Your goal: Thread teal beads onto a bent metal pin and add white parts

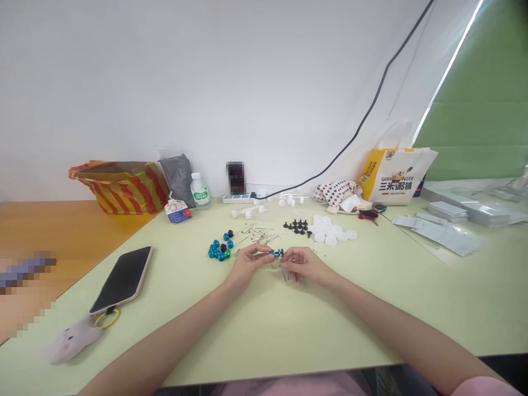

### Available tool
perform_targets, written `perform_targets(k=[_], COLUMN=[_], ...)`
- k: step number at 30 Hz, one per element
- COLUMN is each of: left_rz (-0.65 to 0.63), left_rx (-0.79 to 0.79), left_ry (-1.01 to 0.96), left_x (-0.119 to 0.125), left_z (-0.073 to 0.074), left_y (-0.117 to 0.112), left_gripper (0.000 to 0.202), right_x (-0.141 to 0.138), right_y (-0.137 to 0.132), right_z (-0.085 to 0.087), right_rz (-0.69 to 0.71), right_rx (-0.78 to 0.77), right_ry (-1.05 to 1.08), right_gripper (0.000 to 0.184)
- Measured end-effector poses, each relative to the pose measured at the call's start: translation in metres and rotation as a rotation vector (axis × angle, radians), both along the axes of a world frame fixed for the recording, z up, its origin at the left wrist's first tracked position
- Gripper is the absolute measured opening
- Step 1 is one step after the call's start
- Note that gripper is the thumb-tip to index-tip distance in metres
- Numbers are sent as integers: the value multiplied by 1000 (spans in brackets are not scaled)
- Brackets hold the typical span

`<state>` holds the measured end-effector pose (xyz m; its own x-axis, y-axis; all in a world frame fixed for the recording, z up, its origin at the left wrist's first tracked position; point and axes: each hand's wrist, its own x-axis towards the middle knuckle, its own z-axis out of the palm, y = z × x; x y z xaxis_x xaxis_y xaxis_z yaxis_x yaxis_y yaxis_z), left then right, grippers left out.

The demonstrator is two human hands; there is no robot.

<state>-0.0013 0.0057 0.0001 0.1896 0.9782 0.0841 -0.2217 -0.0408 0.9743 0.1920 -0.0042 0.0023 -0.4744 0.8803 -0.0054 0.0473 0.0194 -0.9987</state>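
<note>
Above the middle of the table, my left hand pinches a small blue and black part between thumb and fingertips. My right hand is closed at the part's dark right end, its fingers curled together. Thin metal pins show just below the right fingers; whether they are held or lie on the table I cannot tell. Left of my hands lies a cluster of blue round caps, with a few black and green ones among them. Beyond the hands are scattered thin metal pins, black flanged pieces and white round discs.
A phone with a plush charm lies at left. Along the wall stand a striped bag, a bottle, a small carton, clear tubes and a paper bag. White boxes lie at right. A black cable hangs down.
</note>
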Motion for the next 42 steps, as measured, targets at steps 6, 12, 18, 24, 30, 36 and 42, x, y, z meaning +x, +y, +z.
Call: perform_targets(k=[6, 12, 18, 24, 30, 36, 42], left_rz=[-24, -38, -7, -39, -44, -45, -52], left_rx=[-11, -6, -5, 12, 8, 8, 7], left_ry=[-4, 2, -2, -3, 2, 13, 10], left_x=[-1, -2, 1, -1, -3, -2, -3], left_z=[-1, -2, 1, -4, -5, -3, -5], left_y=[0, 2, -1, 2, 3, 3, 3], left_gripper=[24, 23, 24, 22, 23, 21, 21], right_x=[0, 2, 1, 1, 0, 2, 2], right_y=[1, 1, 2, 0, -1, 1, 0], right_z=[0, 1, 0, 2, 3, 0, 0], right_rz=[-86, -56, -45, -48, -34, -60, -36], right_rx=[-9, 15, 7, 1, 7, 22, 38], right_ry=[41, 88, 64, 38, 16, 58, 59], right_gripper=[38, 39, 39, 34, 29, 32, 37])
